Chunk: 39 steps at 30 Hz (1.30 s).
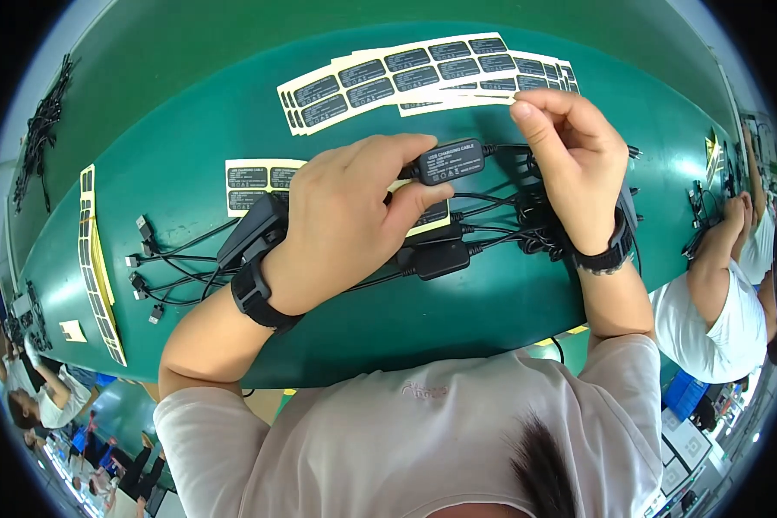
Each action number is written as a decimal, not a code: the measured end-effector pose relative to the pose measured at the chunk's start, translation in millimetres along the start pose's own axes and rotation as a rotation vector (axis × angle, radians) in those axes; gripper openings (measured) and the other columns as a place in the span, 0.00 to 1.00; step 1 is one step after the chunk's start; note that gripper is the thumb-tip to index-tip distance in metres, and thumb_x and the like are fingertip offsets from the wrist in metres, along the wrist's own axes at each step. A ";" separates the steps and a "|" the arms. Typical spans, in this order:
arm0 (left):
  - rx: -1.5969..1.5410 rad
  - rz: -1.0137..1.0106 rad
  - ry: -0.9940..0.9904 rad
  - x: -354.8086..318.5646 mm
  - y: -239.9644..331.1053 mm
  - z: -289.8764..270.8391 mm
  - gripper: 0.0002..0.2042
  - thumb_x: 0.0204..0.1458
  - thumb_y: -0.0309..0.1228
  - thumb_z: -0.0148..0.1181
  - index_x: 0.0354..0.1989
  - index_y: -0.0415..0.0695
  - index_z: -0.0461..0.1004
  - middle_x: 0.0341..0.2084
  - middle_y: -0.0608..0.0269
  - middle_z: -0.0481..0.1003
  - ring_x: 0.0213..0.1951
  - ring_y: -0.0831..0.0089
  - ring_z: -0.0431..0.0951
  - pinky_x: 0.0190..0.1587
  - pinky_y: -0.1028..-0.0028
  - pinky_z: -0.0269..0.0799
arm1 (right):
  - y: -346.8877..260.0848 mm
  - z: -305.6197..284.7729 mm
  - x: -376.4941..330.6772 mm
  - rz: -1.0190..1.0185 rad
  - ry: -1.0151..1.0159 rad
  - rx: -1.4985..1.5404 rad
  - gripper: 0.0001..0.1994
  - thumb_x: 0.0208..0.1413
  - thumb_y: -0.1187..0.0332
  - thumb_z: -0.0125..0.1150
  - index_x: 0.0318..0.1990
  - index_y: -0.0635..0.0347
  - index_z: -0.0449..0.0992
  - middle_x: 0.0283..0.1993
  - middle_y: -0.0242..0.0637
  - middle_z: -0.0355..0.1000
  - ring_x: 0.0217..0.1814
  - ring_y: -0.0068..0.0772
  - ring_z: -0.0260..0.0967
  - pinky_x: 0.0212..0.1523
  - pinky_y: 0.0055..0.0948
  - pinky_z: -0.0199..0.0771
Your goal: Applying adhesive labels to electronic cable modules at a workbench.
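My left hand point(341, 207) pinches the black box of a USB charging cable point(454, 161) between thumb and fingers, above the table. A dark printed label covers the upward face of the box, and its cord runs right, toward my other hand. My right hand point(585, 168) is raised to the right of the box, with thumb and forefinger pressed together; what they hold, if anything, is too small to make out. Below my hands lie several more cables with black boxes point(440, 260). Part of a label sheet point(252, 177) shows beside my left hand, partly covered by it.
Overlapping sheets of black labels point(406, 71) lie across the far side of the green table point(190, 142). More label strips point(100, 263) lie at the left. USB plugs point(143, 230) stick out left of my left wrist. At right, a co-worker point(708, 319) sits by other cables.
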<state>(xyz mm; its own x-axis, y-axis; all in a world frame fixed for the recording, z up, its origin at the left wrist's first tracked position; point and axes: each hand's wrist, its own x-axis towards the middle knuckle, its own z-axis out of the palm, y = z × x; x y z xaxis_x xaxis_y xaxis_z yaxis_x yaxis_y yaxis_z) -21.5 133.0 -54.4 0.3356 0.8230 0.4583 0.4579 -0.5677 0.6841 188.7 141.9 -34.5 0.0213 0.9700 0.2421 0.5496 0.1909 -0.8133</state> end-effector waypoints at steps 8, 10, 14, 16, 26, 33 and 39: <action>0.080 0.016 -0.028 2.2 3.6 0.1 0.14 0.39 0.32 0.68 0.36 0.42 0.75 0.22 0.62 0.75 0.22 0.66 0.74 0.24 0.72 0.67 | -10.9 1.2 1.0 -0.517 -0.143 -0.306 0.11 0.46 0.69 0.66 0.37 0.63 0.77 0.31 0.37 0.72 0.33 0.24 0.67 0.35 0.22 0.67; 0.204 0.086 -0.060 2.4 5.8 -2.0 0.14 0.39 0.31 0.67 0.36 0.42 0.75 0.22 0.62 0.74 0.22 0.66 0.74 0.24 0.71 0.67 | -18.7 6.3 -6.5 -0.383 -0.267 -0.333 0.12 0.46 0.68 0.66 0.37 0.63 0.77 0.32 0.38 0.72 0.32 0.27 0.68 0.35 0.24 0.68; 0.307 0.102 -0.179 9.6 12.1 -15.2 0.14 0.40 0.30 0.66 0.37 0.43 0.75 0.21 0.62 0.74 0.24 0.65 0.75 0.25 0.70 0.68 | -20.8 -3.0 2.0 -0.018 -0.507 -0.063 0.12 0.45 0.70 0.66 0.39 0.63 0.77 0.32 0.39 0.73 0.32 0.35 0.69 0.35 0.26 0.68; 0.299 0.076 -0.194 12.6 5.8 -25.6 0.14 0.40 0.30 0.66 0.38 0.43 0.76 0.22 0.61 0.74 0.24 0.64 0.75 0.26 0.70 0.68 | -14.1 -16.6 11.7 -0.010 -0.533 -0.116 0.12 0.45 0.71 0.65 0.39 0.63 0.77 0.32 0.40 0.73 0.33 0.37 0.69 0.35 0.27 0.69; 0.463 -0.167 -0.236 30.7 -15.6 -40.3 0.11 0.45 0.29 0.62 0.39 0.43 0.76 0.25 0.57 0.75 0.26 0.60 0.75 0.30 0.69 0.71 | 39.7 -41.1 37.0 -0.562 -0.360 -0.510 0.12 0.48 0.73 0.61 0.42 0.62 0.77 0.35 0.43 0.75 0.38 0.40 0.72 0.42 0.31 0.70; 0.095 -0.130 0.054 31.5 12.7 -43.1 0.10 0.51 0.31 0.60 0.40 0.42 0.74 0.25 0.58 0.75 0.26 0.67 0.75 0.28 0.72 0.69 | -11.3 -43.0 17.2 -0.511 -0.222 -0.112 0.14 0.47 0.77 0.62 0.44 0.63 0.74 0.38 0.39 0.74 0.41 0.36 0.72 0.47 0.32 0.69; -0.172 -0.200 0.007 16.0 35.8 -27.5 0.09 0.53 0.31 0.58 0.41 0.42 0.74 0.26 0.58 0.75 0.26 0.71 0.75 0.27 0.75 0.68 | -31.2 6.4 -23.7 0.039 -0.442 0.662 0.20 0.46 0.82 0.62 0.48 0.64 0.68 0.45 0.37 0.71 0.42 0.27 0.71 0.44 0.25 0.71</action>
<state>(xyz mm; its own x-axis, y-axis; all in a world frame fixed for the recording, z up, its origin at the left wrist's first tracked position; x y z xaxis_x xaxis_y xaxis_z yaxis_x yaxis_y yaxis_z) -22.4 126.4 -6.9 0.2470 0.9188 0.3079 0.3674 -0.3828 0.8476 165.7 113.9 -18.3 -0.3795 0.9210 0.0875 -0.0578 0.0708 -0.9958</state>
